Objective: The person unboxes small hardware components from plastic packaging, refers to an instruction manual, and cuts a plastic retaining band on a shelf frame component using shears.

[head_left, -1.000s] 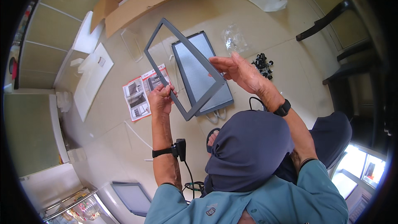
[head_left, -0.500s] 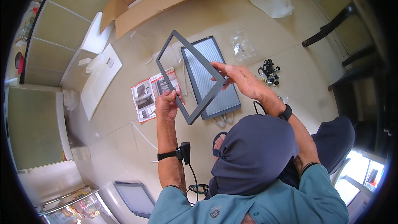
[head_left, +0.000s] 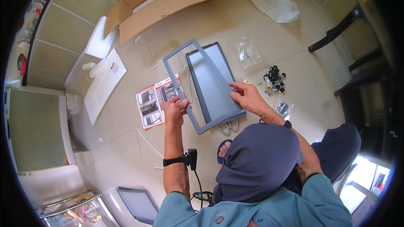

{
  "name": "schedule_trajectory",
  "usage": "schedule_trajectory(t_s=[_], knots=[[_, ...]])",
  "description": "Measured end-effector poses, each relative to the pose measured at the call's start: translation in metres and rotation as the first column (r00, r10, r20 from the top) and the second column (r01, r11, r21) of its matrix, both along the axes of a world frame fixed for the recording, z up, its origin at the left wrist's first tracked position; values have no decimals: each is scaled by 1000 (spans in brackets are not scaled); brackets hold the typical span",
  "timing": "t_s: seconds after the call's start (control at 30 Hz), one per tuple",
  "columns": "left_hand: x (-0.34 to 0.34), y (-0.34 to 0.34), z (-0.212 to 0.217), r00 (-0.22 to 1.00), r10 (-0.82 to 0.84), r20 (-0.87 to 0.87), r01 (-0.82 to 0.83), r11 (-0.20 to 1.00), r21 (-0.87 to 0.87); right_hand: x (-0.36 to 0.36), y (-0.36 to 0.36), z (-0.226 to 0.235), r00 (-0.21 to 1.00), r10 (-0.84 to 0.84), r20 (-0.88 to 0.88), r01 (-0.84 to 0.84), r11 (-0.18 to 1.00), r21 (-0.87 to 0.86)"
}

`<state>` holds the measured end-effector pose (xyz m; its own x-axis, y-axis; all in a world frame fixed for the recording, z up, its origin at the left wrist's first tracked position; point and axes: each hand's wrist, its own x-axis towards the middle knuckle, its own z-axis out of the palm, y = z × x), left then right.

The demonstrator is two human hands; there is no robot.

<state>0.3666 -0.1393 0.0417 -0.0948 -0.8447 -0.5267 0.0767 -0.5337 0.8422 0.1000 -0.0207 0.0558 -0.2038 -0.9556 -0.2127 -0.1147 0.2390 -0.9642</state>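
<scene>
I hold a grey rectangular frame (head_left: 177, 81) in both hands, raised above the floor. My left hand (head_left: 175, 108) grips its left long side near the lower corner. My right hand (head_left: 246, 96) grips the right long side. Under the frame lies a grey panel with a pale meshed face (head_left: 210, 80), flat on the tiled floor. A printed instruction sheet (head_left: 152, 103) with red edges lies just left of my left hand. My head in a dark cap (head_left: 259, 162) fills the lower middle.
An open cardboard box (head_left: 162, 2) lies at the top, white foam pieces (head_left: 103, 80) to the left, a clear plastic bag (head_left: 247, 51) and black small hardware (head_left: 274, 79) to the right. Another grey panel (head_left: 136, 204) lies at the bottom. A dark chair (head_left: 357, 54) stands at right.
The frame has tilted and dropped lower toward the panel on the floor. My right hand slid down its right side, and my left hand stayed on the left side.
</scene>
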Motion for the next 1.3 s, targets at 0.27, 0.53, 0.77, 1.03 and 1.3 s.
schedule_trajectory(t_s=[0.27, 0.53, 0.77, 1.03, 1.3], knots=[[-19, 1, 7, 989, -110, 102, 113, 993, -24, 0, 10, -26, 978, -5, -206, 25, 995, 92], [-30, 1, 6, 968, -185, 171, 190, 982, -15, 6, 17, -33, 953, -27, -301, 88, 978, 190], [-32, 0, 4, 960, -199, 198, 204, 979, -4, 6, 19, -43, 948, -15, -318, 86, 974, 208], [-37, -5, 1, 962, -213, 170, 221, 975, -29, 3, 17, -47, 950, -17, -312, 92, 969, 230], [-44, -8, -3, 962, -207, 179, 218, 975, -47, 4, 10, -68, 910, 25, -413, 75, 972, 225]])
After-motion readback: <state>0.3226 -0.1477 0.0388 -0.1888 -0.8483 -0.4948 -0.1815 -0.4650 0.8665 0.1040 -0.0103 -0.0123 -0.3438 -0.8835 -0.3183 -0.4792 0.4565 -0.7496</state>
